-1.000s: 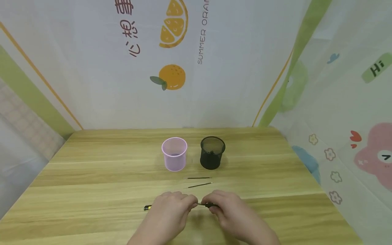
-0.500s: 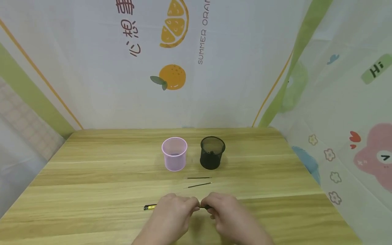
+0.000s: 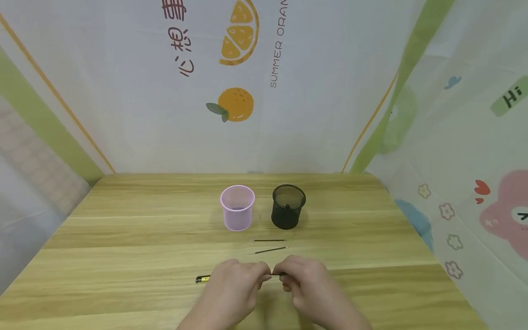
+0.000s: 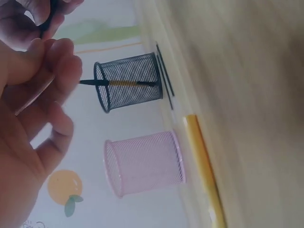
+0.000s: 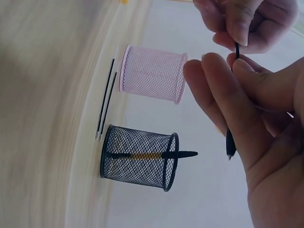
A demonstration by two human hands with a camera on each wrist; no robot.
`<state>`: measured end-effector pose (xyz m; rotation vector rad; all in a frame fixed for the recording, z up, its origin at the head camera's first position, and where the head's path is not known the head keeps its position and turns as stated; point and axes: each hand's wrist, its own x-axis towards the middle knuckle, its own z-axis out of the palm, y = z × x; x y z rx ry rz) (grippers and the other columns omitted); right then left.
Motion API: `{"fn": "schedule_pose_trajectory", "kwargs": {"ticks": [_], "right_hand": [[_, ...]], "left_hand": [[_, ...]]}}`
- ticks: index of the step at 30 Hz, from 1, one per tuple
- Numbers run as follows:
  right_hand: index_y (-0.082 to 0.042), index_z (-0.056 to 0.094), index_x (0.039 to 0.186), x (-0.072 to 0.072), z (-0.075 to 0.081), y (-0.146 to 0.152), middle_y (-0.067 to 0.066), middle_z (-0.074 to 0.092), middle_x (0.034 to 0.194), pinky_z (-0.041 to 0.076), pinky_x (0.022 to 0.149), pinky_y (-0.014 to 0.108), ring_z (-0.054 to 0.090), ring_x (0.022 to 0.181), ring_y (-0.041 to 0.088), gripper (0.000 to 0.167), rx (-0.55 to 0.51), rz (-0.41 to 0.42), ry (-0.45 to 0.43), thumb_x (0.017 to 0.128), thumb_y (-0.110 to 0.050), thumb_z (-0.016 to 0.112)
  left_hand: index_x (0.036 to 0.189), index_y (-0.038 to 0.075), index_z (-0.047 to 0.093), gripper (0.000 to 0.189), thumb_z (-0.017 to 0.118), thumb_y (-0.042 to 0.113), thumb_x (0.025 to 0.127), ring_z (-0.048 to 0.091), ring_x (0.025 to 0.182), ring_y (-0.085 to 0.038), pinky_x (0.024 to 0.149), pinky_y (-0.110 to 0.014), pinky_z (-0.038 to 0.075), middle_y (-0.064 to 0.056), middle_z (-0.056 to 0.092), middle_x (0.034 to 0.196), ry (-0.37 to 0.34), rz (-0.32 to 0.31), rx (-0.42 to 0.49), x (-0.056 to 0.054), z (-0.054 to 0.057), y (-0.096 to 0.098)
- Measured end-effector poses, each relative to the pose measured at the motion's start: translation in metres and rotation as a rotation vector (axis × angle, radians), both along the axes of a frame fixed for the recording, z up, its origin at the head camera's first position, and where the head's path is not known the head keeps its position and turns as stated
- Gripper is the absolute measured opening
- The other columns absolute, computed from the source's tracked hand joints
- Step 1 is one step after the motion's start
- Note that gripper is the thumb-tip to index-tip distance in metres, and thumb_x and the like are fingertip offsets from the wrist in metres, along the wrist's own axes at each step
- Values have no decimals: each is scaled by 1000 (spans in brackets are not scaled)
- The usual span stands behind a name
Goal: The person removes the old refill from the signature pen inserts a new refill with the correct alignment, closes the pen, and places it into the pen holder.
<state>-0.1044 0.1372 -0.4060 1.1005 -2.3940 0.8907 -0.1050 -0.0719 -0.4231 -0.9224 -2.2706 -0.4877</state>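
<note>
My left hand [image 3: 233, 286] and right hand [image 3: 311, 286] meet low in the middle of the head view, fingertips nearly together. Between them runs a thin black pen refill [image 5: 237, 50], its left end pinched by the left thumb and fingers. The right hand pinches a black pen front section [image 5: 230, 144], whose pointed tip sticks out below the fingers in the right wrist view; the rest is hidden by the hand. On the table by the left hand lies a yellow pen barrel [image 4: 201, 159] with a black end, partly covered by that hand in the head view.
A pink mesh pen holder [image 3: 238, 219] and a black mesh pen holder [image 3: 285, 219] stand beyond the hands. A black and yellow pen [image 5: 147, 155] stands in the black one. Two dark refills [image 5: 105, 95] lie on the wooden table [image 3: 136, 247] in front of the holders.
The hands have drawn closer together, and less of the refill shows between them. The black piece at the right fingers is more covered. Holders and loose refills have stayed in place.
</note>
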Motion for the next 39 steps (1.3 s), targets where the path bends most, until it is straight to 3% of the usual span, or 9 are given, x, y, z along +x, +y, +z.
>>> {"fn": "schedule_pose_trajectory", "kwargs": {"ticks": [3, 5, 11, 15, 18, 25, 28, 33, 39], "right_hand": [[-12, 74, 95, 0, 0, 1, -11, 66, 81, 46, 68, 4, 51, 71, -10, 33, -7, -19, -37, 82, 18, 73], [-11, 75, 96, -1, -1, 1, -9, 68, 82, 47, 67, 4, 51, 70, -11, 30, -5, -31, -65, 85, 17, 74], [-7, 77, 98, -3, -3, 5, -4, 72, 85, 51, 64, 9, 55, 69, -8, 23, -5, -78, -141, 88, 14, 73], [-8, 77, 99, -5, -3, 11, -4, 72, 86, 52, 64, 13, 55, 70, -8, 20, 10, -103, -170, 91, 11, 73], [-8, 77, 99, -7, -1, 13, -4, 73, 88, 52, 64, 14, 55, 71, -7, 18, 20, -106, -189, 93, 9, 74], [-7, 77, 100, -6, 1, 12, -2, 74, 92, 54, 66, 16, 58, 72, -5, 16, 35, -118, -222, 94, 7, 73], [-7, 76, 101, -5, 1, 12, -1, 74, 93, 54, 66, 15, 59, 69, -5, 17, 17, -110, -219, 95, 8, 72], [-8, 76, 102, -5, 2, 12, 0, 75, 94, 55, 66, 15, 59, 66, -5, 18, 6, -109, -228, 94, 7, 72], [-9, 76, 102, -5, 2, 12, 1, 77, 96, 56, 67, 16, 57, 65, -9, 17, 11, -115, -230, 94, 6, 73]], "left_hand": [[89, 23, 71, 11, 82, 23, 91, 56, 54, -3, 53, -19, 41, 17, 63, 66, -26, 15, -35, 1, 4, -2], [97, 22, 72, 11, 80, 29, 94, 63, 62, -5, 58, -23, 49, 16, 69, 74, -101, 57, -83, 1, 9, -6], [124, 21, 72, 34, 79, 38, 95, 76, 104, -19, 84, -42, 62, 6, 79, 113, -411, 300, -217, -3, 20, -32], [117, 17, 75, 33, 85, 30, 88, 72, 108, -26, 88, -51, 61, 0, 77, 112, -496, 383, -308, -8, 16, -52], [108, 17, 75, 30, 89, 27, 84, 69, 99, -24, 83, -50, 59, 2, 73, 101, -513, 367, -348, -10, 9, -58], [95, 17, 73, 22, 90, 23, 82, 68, 97, -26, 94, -66, 57, 1, 70, 95, -581, 327, -360, -13, -2, -56], [90, 18, 71, 20, 89, 23, 83, 68, 97, -26, 94, -65, 58, 1, 69, 93, -595, 323, -376, -14, -5, -55], [85, 19, 69, 20, 89, 21, 83, 66, 90, -22, 83, -52, 58, 4, 67, 87, -585, 331, -379, -14, -7, -54], [79, 21, 64, 25, 89, 20, 81, 61, 79, -15, 68, -37, 46, 8, 63, 79, -568, 333, -368, -15, -8, -54]]}}
